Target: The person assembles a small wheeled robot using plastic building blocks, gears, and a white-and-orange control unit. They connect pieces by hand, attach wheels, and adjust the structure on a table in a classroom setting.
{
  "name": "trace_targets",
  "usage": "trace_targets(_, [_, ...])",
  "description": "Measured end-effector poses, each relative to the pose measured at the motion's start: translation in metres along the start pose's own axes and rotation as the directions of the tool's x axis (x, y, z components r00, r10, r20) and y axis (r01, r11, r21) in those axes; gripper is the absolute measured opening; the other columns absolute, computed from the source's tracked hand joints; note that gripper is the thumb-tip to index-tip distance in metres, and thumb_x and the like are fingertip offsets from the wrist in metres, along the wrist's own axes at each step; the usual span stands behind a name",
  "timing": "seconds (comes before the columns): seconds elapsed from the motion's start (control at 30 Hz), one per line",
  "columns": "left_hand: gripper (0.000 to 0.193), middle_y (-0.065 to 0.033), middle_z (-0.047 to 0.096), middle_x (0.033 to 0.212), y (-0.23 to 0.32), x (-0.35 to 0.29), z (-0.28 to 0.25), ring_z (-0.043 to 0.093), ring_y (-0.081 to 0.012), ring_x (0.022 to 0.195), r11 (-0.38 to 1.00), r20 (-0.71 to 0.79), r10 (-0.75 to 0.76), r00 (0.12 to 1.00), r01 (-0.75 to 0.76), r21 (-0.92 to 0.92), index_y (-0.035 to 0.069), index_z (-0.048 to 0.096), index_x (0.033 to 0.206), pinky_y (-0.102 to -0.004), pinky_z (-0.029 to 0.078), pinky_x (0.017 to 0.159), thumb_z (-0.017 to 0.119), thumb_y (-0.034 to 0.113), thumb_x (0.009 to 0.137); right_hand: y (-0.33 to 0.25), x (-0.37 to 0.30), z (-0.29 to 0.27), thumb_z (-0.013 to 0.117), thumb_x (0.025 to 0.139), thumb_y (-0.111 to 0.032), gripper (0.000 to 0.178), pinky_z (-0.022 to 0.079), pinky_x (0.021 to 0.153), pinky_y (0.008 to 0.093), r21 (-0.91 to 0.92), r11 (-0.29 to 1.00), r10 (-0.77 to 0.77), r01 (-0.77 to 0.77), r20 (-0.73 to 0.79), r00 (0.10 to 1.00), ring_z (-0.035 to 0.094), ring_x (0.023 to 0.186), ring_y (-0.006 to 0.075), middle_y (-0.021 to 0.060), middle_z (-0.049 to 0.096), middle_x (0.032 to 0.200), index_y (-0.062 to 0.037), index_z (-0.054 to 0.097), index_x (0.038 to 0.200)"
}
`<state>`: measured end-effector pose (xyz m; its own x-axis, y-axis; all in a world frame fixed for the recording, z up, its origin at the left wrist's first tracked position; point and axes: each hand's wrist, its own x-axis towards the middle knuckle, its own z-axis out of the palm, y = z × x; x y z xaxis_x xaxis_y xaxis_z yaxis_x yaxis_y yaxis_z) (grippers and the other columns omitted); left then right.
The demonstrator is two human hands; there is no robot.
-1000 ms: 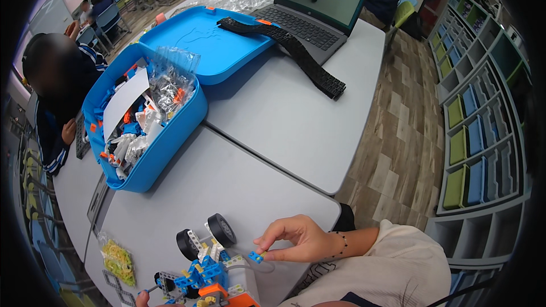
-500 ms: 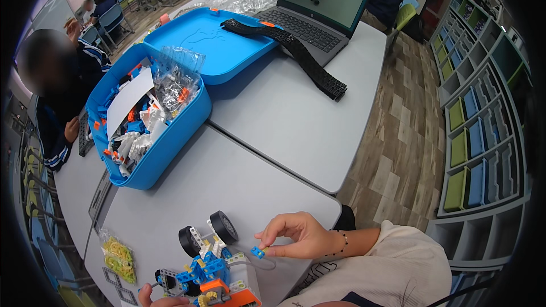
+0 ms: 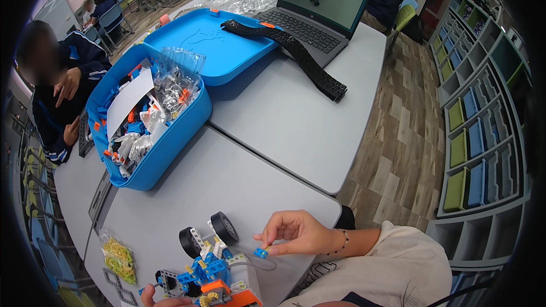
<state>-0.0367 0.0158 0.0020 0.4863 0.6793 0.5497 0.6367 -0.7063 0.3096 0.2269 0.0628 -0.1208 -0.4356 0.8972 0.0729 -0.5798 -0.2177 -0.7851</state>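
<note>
Here, the hands are apart: the right hand (image 3: 301,234) pinches a small blue piece (image 3: 260,253) between thumb and forefinger; the left hand (image 3: 162,302), cut off at the lower edge, lies against or just beside a wheeled model (image 3: 209,267), its grip impossible to tell. The model sits between the hands. Beyond the left hand lies a clear bag (image 3: 118,261) of yellow-green pieces. Farther beyond, an open blue case (image 3: 170,157) holds blue, white and orange parts, a white sheet (image 3: 129,101) and clear packaging (image 3: 177,88). Farthest stands a laptop (image 3: 311,27).
</note>
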Motion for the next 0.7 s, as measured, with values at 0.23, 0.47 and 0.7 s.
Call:
trace_targets(0.23, [0.032,-0.0062,0.056,0.072,0.0,0.001,-0.001,0.057,-0.0234,0.07,0.998,-0.014,0.05,0.999,-0.05,0.037,0.008,0.069,0.09,-0.0532,0.042,0.097,0.067,0.039,0.082,-0.001,-0.001,-0.001,0.064,0.082,0.009,0.018,0.035,0.11,0.0455,0.068,0.997,0.031,-0.031,-0.006,0.999,0.062,0.093,0.0128,0.005,0.062,0.091,-0.0044,0.055,0.091])
trace_targets(0.47, [0.031,-0.0053,0.055,0.087,0.016,-0.008,0.003,0.052,-0.0228,0.08,0.944,-0.104,0.165,0.981,-0.127,0.303,0.017,0.068,0.097,-0.056,0.04,0.096,0.065,0.042,0.08,-0.003,-0.006,0.009,0.064,0.084,0.005,0.016,0.037,0.109,0.0432,-0.075,0.976,-0.202,0.204,0.034,0.979,0.062,0.092,0.0128,0.0034,0.061,0.092,-0.005,0.054,0.091])
trace_targets(0.7, [0.035,0.0066,0.06,0.116,0.04,-0.029,0.008,0.056,-0.0141,0.114,0.738,0.195,0.427,0.883,-0.465,0.489,0.03,0.061,0.116,-0.0638,0.027,0.105,0.06,0.049,0.086,-0.008,-0.035,0.061,0.062,0.083,0.007,0.012,0.045,0.099,0.0472,-0.165,0.833,-0.442,0.528,0.375,0.815,0.065,0.086,0.0212,0.0085,0.066,0.091,-0.0036,0.057,0.087])
